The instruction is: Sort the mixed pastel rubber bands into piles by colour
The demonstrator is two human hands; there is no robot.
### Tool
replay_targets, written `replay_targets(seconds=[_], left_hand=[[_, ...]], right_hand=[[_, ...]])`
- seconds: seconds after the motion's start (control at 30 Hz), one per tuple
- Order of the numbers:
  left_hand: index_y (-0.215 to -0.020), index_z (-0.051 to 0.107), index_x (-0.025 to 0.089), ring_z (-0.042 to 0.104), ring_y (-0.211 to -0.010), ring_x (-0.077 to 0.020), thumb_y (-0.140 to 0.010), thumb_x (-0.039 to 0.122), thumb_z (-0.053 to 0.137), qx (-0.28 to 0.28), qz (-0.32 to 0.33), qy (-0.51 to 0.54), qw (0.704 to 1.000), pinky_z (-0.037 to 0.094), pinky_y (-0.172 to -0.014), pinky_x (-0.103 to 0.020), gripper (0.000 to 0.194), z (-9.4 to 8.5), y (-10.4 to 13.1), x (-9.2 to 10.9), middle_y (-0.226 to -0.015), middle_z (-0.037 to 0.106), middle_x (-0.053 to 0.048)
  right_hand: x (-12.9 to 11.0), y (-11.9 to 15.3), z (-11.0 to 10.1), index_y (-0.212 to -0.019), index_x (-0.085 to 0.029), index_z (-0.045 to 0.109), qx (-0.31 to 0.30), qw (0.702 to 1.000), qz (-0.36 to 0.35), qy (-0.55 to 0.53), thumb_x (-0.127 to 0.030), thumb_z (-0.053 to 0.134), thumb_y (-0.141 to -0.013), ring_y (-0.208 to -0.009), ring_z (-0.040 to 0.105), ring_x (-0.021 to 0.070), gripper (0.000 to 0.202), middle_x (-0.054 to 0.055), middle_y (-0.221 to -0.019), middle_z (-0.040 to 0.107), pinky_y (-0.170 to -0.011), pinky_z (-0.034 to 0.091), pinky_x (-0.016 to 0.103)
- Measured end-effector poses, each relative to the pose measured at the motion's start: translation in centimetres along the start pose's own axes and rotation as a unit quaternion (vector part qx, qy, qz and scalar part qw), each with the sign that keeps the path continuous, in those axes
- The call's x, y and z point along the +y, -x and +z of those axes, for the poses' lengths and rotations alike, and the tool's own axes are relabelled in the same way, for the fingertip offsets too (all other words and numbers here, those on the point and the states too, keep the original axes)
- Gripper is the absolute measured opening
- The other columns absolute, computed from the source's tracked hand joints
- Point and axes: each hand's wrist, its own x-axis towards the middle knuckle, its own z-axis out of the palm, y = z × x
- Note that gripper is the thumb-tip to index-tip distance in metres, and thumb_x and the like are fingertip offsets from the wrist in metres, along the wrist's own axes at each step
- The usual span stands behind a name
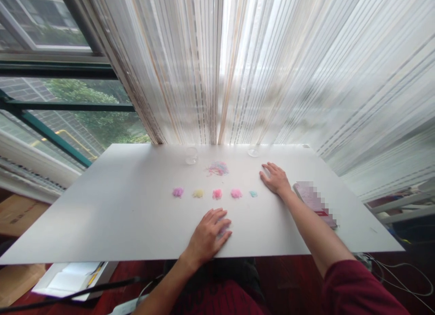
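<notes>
Covering something pale (223, 231), the left hand (208, 232) is half-curled, its grip unclear; the right hand (276, 178) is laid open on the worktop (142, 215). Just beyond the left hand, five piles (217, 194) are set apart by colour; farther out, one pile (219, 168) is left mixed.

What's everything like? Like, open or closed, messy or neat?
Left hand: palm down, fingers curved
Right hand: palm down, fingers spread
Five small piles: separate, in a row
Mixed pile: loose, colours jumbled
Clear dishes: too blurry to tell
Book: closed, flat
White box: open
Curtain: hanging down
</notes>
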Motion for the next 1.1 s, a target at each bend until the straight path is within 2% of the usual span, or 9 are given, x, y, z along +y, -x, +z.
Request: replay_targets(seconds=[0.17,0.27,0.33,0.4,0.5,0.57,0.63,0.8,1.1], left_hand=[[-0.119,0.069,0.022,0.067,-0.129,-0.0283,-0.1,0.021,0.062,0.019,0.008,0.002,1.0,0.056,-0.112,-0.052,0.02,0.2,0.5,0.6,-0.131,0.074,-0.011],[-0.126,0.066,0.023,0.067,-0.128,-0.0292,-0.098,0.031,0.067,0.033,0.016,0.005,0.999,0.057,-0.111,-0.052,0.029,-1.0,-0.3,0.8,-0.134,0.072,-0.012],[-0.133,0.062,0.024,0.065,-0.131,-0.0287,-0.099,0.038,0.067,0.046,0.008,0.004,0.999,0.055,-0.113,-0.05,0.037,-2.3,-2.1,0.2,-0.137,0.07,-0.012],[-0.139,0.058,0.024,0.059,-0.137,-0.0284,-0.104,0.04,0.059,0.069,-0.021,-0.004,0.997,0.051,-0.117,-0.05,0.039,-3.5,-5.1,-1.3,-0.142,0.066,-0.013],[-0.146,0.052,0.021,0.052,-0.143,-0.0315,-0.106,0.042,0.054,0.085,-0.082,-0.029,0.993,0.042,-0.122,-0.056,0.046,-4.5,-10.8,-5.1,-0.148,0.059,-0.016],[-0.144,0.056,0.02,0.053,-0.14,-0.0346,-0.099,0.047,0.066,0.054,-0.102,-0.046,0.992,0.043,-0.12,-0.057,0.053,-4.3,-13.9,-7.9,-0.146,0.061,-0.016],[-0.138,0.061,0.019,0.059,-0.133,-0.0342,-0.096,0.045,0.072,0.012,-0.11,-0.064,0.992,0.048,-0.114,-0.058,0.051,-3.8,-15.9,-10.2,-0.143,0.062,-0.015],[-0.136,0.062,0.018,0.066,-0.12,-0.028,-0.101,0.037,0.067,-0.044,-0.102,-0.1,0.989,0.058,-0.1,-0.051,0.04,-2.8,-16.7,-13.2,-0.14,0.063,-0.012],[-0.136,0.062,0.019,0.066,-0.119,-0.0276,-0.101,0.037,0.067,-0.065,-0.025,-0.088,0.994,0.058,-0.099,-0.051,0.039,-1.0,-18.5,-14.2,-0.14,0.063,-0.012]], right_hand=[[-0.1,0.1,-0.1,-0.141,-0.022,0.064,-0.001,1.0,0.007,-0.003,-0.044,0.05,-0.101,-0.148,0.048,0.0312,0.047,0.011,-0.156,0.057,-0.122,0.036,0.048],[-0.1,0.1,-0.1,-0.141,-0.022,0.064,-0.002,1.0,0.006,-0.003,-0.043,0.049,-0.102,-0.147,0.048,0.0306,0.047,0.011,-0.156,0.057,-0.122,0.037,0.048],[-0.1,0.1,-0.1,-0.141,-0.022,0.064,-0.002,1.0,0.006,-0.004,-0.043,0.049,-0.101,-0.147,0.048,0.0308,0.047,0.011,-0.156,0.057,-0.122,0.037,0.049],[-0.1,0.1,-0.1,-0.141,-0.021,0.064,-0.001,1.0,0.006,-0.004,-0.043,0.049,-0.101,-0.147,0.048,0.0315,0.047,0.011,-0.156,0.057,-0.122,0.037,0.05],[-0.1,0.1,-0.1,-0.14,-0.022,0.064,0.001,1.0,0.003,-0.003,-0.043,0.05,-0.101,-0.147,0.049,0.0316,0.047,0.011,-0.156,0.057,-0.122,0.037,0.05],[0.0,0.1,-0.2,-0.14,-0.022,0.064,0.003,1.0,-0.001,-0.003,-0.042,0.05,-0.101,-0.146,0.05,0.031,0.046,0.011,-0.155,0.058,-0.121,0.038,0.049],[0.0,0.1,-0.2,-0.139,-0.022,0.065,0.006,1.0,-0.004,-0.004,-0.043,0.051,-0.101,-0.145,0.051,0.0307,0.046,0.011,-0.154,0.059,-0.121,0.039,0.049],[0.0,0.0,-0.1,-0.137,-0.021,0.065,0.014,1.0,-0.007,-0.013,-0.042,0.052,-0.1,-0.145,0.052,0.0317,0.045,0.013,-0.153,0.06,-0.12,0.04,0.051],[0.0,0.1,-0.2,-0.137,-0.022,0.066,0.015,1.0,-0.007,-0.015,-0.042,0.053,-0.099,-0.143,0.053,0.0304,0.044,0.012,-0.152,0.06,-0.121,0.039,0.049]])
